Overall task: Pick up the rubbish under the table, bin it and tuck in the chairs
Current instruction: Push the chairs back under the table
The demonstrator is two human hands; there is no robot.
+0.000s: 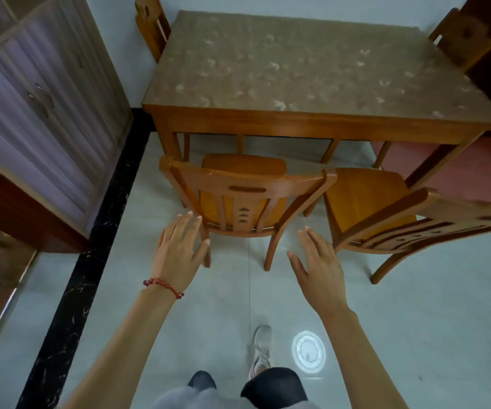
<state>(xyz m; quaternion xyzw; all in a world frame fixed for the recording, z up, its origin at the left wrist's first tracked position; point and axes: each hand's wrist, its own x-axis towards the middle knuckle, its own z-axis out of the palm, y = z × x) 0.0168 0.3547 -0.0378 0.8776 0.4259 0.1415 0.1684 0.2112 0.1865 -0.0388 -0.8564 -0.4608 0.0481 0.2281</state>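
A wooden table (pixel 312 122) with a patterned brown top stands ahead. One wooden chair (pixel 247 188) faces it, its seat partly under the table's front edge. A second chair (pixel 386 214) stands to the right, turned at an angle and further out. My left hand (pixel 179 249) hovers with fingers spread by the left rear corner of the first chair's seat. My right hand (pixel 318 270) is open too, between the two chairs, holding nothing. I see no rubbish on the floor under the table.
Two more chairs (pixel 153 28) (pixel 465 39) stand at the table's far corners. A cabinet (pixel 41 113) fills the left side beside a black floor strip (pixel 91 246). A light reflection (pixel 309 351) shines on the grey tiles near my shoe (pixel 262 346).
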